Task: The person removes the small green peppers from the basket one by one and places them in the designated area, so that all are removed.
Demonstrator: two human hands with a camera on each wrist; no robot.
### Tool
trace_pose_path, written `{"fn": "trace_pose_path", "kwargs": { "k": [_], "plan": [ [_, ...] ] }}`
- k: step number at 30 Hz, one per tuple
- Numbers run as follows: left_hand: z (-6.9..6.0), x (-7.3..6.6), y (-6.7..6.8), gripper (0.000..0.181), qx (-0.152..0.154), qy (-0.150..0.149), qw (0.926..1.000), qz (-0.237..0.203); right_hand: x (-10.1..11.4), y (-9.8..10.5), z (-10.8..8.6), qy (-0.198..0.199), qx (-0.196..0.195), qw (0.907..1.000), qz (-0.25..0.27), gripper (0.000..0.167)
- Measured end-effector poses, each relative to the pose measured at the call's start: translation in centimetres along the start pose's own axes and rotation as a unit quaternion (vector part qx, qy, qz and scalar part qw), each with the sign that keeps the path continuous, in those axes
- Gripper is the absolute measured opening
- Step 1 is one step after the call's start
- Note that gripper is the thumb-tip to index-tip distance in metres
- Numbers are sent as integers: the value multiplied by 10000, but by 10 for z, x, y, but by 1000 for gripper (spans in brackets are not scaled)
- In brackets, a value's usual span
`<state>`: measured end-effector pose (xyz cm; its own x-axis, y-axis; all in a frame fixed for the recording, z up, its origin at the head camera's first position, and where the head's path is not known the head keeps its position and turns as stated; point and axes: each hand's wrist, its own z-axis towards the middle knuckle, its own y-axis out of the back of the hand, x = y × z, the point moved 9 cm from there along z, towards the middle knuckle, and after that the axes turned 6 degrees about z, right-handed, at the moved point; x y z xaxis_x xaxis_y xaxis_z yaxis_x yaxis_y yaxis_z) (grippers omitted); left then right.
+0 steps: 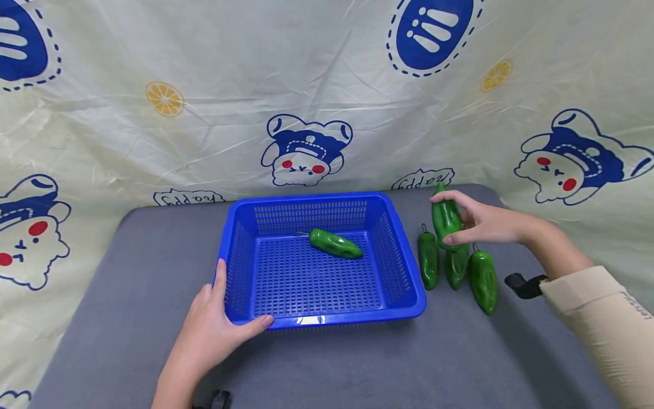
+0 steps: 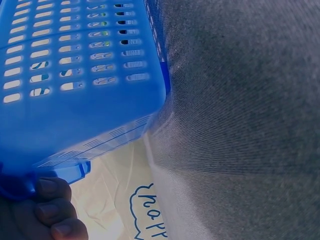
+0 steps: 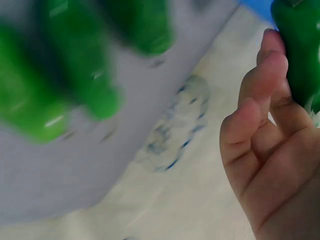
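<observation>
A blue plastic basket (image 1: 352,317) with slotted walls stands on the table. My left hand (image 1: 209,324) grips its front left corner, the thumb along the front rim and a finger up the left side. In the left wrist view, curled fingertips (image 2: 52,210) show beside the basket wall (image 2: 75,120). One green pepper (image 1: 335,244) lies inside the basket. To the right of it, my right hand (image 1: 487,221) holds another green pepper (image 1: 444,216) between thumb and fingers, raised over the others. In the right wrist view, the held pepper (image 3: 302,55) is partly cut off.
Three more green peppers lie side by side right of the basket: a left one (image 1: 428,261), a middle one (image 1: 456,270) partly behind the held pepper, and a right one (image 1: 483,281). A patterned cloth (image 1: 214,142) hangs behind the grey table (image 1: 357,369).
</observation>
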<state>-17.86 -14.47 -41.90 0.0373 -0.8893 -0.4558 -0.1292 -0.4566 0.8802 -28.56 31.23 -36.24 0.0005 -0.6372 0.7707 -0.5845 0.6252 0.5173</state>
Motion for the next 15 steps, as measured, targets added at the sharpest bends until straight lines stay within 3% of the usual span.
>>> {"fn": "trace_pose_path", "kwargs": {
  "k": [8, 12, 15],
  "plan": [
    [1, -1, 1, 137, -17, -6, 10000, 39, -84, 28, -54, -586, -626, 9954, -437, 78],
    [1, -1, 1, 136, -42, -6, 10000, 35, -116, 27, -71, -808, -604, 9937, -491, 81],
    [0, 0, 1, 136, 5, 46, 10000, 46, -135, 19, -77, -1012, -430, 9937, -237, 83]
  ]
}}
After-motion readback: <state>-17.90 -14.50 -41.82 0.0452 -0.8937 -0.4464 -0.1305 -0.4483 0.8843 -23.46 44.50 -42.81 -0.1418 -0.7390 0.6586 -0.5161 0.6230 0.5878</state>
